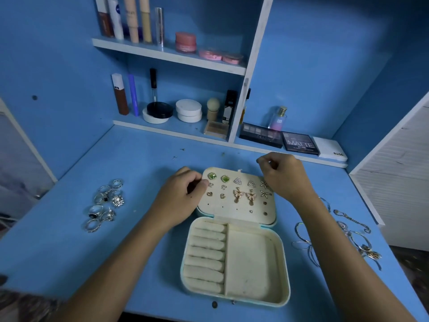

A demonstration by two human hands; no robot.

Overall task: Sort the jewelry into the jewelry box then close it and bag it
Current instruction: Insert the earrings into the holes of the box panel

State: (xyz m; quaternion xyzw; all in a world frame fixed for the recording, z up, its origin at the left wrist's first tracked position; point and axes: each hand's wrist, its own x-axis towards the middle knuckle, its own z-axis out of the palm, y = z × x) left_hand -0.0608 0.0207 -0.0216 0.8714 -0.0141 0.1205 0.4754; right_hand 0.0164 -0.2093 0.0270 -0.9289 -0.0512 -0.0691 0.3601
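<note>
Two hands at the open box (234, 259), earring step almost done.
My left hand (183, 196) and right hand (282, 176) pinch at the earring panel (236, 209); what they hold I cannot tell. Next I think rings (105, 204), waiting on the bench (139, 228), need the rolls (206, 254).

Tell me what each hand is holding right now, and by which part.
Cannot be told. Both the left hand and right hand have fingers curled at the earring panel, as if pinching something tiny, but nothing shows between them.

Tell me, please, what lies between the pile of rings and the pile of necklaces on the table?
In the head view, the open jewelry box lies between the rings and the necklaces, with both forearms crossing beside it.
</note>
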